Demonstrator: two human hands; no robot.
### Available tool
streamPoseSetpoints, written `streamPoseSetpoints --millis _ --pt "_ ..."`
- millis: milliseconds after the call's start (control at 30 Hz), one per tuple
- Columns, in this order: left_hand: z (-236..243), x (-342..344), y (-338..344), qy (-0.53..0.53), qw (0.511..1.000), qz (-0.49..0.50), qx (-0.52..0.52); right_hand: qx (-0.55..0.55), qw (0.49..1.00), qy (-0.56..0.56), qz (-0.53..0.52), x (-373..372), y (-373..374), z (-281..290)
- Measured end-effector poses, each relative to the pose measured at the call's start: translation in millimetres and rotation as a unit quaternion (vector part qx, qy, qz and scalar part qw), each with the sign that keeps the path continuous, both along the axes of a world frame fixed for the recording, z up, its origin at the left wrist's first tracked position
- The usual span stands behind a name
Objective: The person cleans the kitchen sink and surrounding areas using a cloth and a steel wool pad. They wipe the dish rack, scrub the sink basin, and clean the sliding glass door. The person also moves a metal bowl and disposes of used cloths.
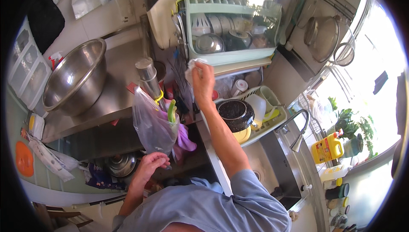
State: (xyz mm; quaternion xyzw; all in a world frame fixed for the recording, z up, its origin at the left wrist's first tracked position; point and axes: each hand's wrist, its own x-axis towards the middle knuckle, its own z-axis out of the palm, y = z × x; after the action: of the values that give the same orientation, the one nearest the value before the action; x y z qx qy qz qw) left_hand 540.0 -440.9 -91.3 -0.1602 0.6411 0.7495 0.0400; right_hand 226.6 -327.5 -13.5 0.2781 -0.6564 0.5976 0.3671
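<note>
My right hand (pixel 202 78) reaches forward, closed on a crumpled white cloth (pixel 190 71). The cloth is by the lower left corner of a pale green dish cabinet (pixel 234 56). Lower and to the left, my left hand (pixel 152 166) has its fingers curled in, and I cannot see whether anything is inside them. Just beyond it hangs a clear plastic bag (pixel 150 119) with a yellow tie near its top. Beside the bag are a green handle-like piece (pixel 171 112) and a purple cloth or bag (pixel 184 137).
A large steel basin (pixel 76 78) tilts on the steel counter at left. Right of my forearm, a black speckled pot (pixel 235 115) sits in a drying basket (pixel 272 123). Beyond are the sink (pixel 251 157), its faucet (pixel 301 132) and a yellow jug (pixel 327 147).
</note>
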Motion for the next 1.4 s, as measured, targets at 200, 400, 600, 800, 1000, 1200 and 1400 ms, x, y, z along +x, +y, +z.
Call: streamPoseSetpoints --millis 200,400,600,800,1000,1200,1400 --pt "-23.7 31.4 -8.5 -0.006 1.000 0.019 0.005 0.023 0.997 0.038 -0.062 -2.9 5.4 19.7" --pt "-20.7 51.4 -7.4 -0.011 0.997 0.066 0.027 0.091 0.994 0.035 -0.046 12.6 -12.6 0.9" --pt "-26.9 67.6 -16.7 -0.030 0.996 0.084 0.027 0.039 0.993 0.001 -0.110 -4.6 26.3 14.6" --pt "-20.0 52.3 -14.0 -0.030 0.998 0.053 0.034 0.073 0.993 0.055 -0.071 6.5 1.1 13.3" --pt "-29.0 39.9 -10.2 -0.002 0.997 0.045 0.056 0.141 0.983 0.084 -0.081 4.1 -11.5 33.9" --pt "-24.0 64.5 -17.4 0.013 0.992 0.120 0.039 0.169 0.983 0.024 -0.075 -2.6 25.7 -3.7" --pt "-32.8 88.8 -24.0 -0.016 0.988 0.147 0.041 0.137 0.985 -0.061 -0.088 -22.7 55.7 -2.0"
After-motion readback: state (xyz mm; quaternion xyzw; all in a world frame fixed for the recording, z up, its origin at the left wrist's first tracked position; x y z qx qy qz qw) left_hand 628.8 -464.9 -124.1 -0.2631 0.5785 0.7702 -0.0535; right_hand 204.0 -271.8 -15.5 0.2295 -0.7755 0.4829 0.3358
